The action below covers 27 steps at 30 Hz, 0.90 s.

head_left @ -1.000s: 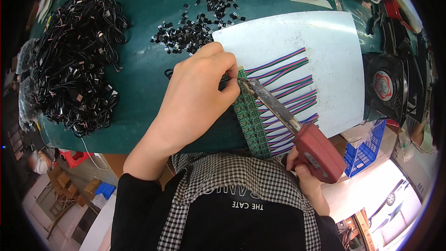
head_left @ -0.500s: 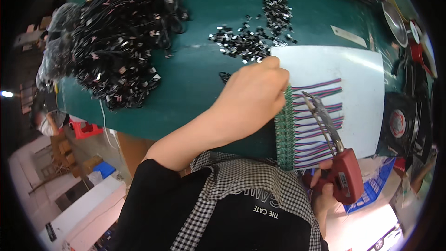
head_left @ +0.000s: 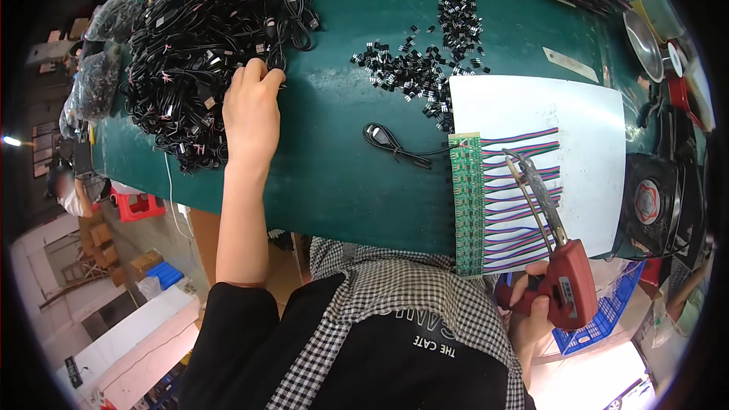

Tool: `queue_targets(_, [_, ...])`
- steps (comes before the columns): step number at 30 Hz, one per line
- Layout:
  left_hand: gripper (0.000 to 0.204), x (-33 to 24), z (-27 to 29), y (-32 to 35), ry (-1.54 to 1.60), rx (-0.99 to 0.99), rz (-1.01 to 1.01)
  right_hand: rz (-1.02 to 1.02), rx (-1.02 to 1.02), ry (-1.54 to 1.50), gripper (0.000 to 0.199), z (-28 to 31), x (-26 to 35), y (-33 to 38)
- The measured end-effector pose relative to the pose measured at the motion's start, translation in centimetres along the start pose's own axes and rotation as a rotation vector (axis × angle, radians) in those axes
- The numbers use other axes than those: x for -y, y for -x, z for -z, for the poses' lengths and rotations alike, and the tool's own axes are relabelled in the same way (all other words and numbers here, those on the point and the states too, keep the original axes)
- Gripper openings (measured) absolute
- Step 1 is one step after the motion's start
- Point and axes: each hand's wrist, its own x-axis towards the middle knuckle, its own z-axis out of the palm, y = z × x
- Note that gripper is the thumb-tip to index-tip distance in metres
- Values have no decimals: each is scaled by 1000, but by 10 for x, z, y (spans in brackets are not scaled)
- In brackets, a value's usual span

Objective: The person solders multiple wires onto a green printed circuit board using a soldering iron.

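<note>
While I watch the left hand [head_left: 254, 110]: it has just left the board and swung over to the cable pile [head_left: 190, 38] — the fingers now curl down among the black leads. Is it grasping one? I cannot tell from my end; the fingertips are hidden.

Right hand [head_left: 533, 320]: wrapped round the handle of the red soldering gun [head_left: 571, 290], near the wearer's apron [head_left: 410, 281].

Soldering tip: backed off the board's far end, where it met the left fingers a second ago. I now see it over the coloured ribbon wires [head_left: 524, 137], though its height above them escapes me.

Coiled cable [head_left: 391, 144]: uncovered now, lying on the table [head_left: 334, 190], its lead running right to the far-left corner of the board. No fingers on it; whether it is joined there, I can't make out.

Circuit board [head_left: 468, 205]: green, stretching away from the apron along the left side of the white sheet [head_left: 588, 125], ribbon wires leading off to the right.

Black parts [head_left: 410, 72]: a loose scatter beyond the sheet's far-left corner, touched by neither hand.

Board work: paused, I'd judge — the left hand is at the cable supply, the right keeps the tool beside the board.
</note>
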Motion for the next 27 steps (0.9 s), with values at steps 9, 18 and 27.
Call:
queue_targets(9, [12, -46, 20, -7, 784, 28, -176, 20, -36, 37, 63, -6, 1, 1])
queue_targets(18, [10, -70, 12, -2, 1437, 514, 143, -49, -35, -48, 64, -6, 8, 1])
queue_targets(27, [8, -77, 8, 1, 1546, 615, 314, -36, -6, -98, 60, -1, 4, 3])
